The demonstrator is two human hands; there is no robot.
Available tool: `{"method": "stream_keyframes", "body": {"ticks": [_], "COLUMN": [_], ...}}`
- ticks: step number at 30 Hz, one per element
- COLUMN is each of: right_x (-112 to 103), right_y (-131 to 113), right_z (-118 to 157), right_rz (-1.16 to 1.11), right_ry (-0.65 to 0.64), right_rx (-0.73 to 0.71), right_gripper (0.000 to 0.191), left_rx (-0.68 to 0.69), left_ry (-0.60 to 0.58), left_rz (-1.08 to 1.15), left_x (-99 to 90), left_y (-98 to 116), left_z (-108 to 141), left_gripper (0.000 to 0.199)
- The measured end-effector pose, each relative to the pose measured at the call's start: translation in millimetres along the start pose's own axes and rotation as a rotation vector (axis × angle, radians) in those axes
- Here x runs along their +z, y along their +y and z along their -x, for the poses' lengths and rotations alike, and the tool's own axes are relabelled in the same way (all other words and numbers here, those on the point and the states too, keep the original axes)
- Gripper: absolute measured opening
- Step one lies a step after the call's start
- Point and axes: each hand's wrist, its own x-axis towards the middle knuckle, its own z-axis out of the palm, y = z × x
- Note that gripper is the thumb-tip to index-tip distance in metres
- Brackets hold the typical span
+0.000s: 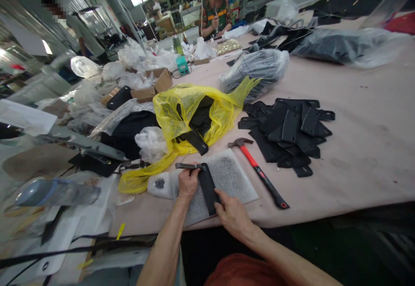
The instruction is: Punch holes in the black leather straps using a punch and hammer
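My left hand [188, 184] is closed around a metal rod-shaped tool [185, 166], which looks like a hole punch. It lies almost level, one end at the top of a black flat piece [208, 189]. That piece rests on a pale, pitted cutting board [227, 171]. At its right edge, near the lower end, my right hand [231, 211] grips it between thumb and fingers. Right of the board lies a claw hammer [259, 171] with a red and black handle, untouched. A small white block [160, 185] with a dark worn patch sits left of the board.
Beyond the hammer is a heap of black pieces [288, 130]. An open yellow plastic bag [171, 104] holding more black pieces stands behind the board. Clear bags [256, 72], a cardboard box [155, 85] and a water bottle [58, 191] are around. A person [215, 9] sits across the table.
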Motion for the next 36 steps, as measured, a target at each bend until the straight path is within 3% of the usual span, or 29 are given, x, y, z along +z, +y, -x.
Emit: {"method": "stream_keyframes", "body": {"ticks": [36], "right_x": [-2.7], "right_y": [1.3], "right_z": [0.6], "right_rz": [0.138], "right_ry": [-0.054], "right_rx": [-0.032], "right_gripper": [0.051], "left_rx": [-0.004], "left_ry": [-0.089], "left_rz": [-0.056], "left_x": [2.8], "left_y": [1.4], "left_z": [-3.3], "left_gripper": [0.022]}}
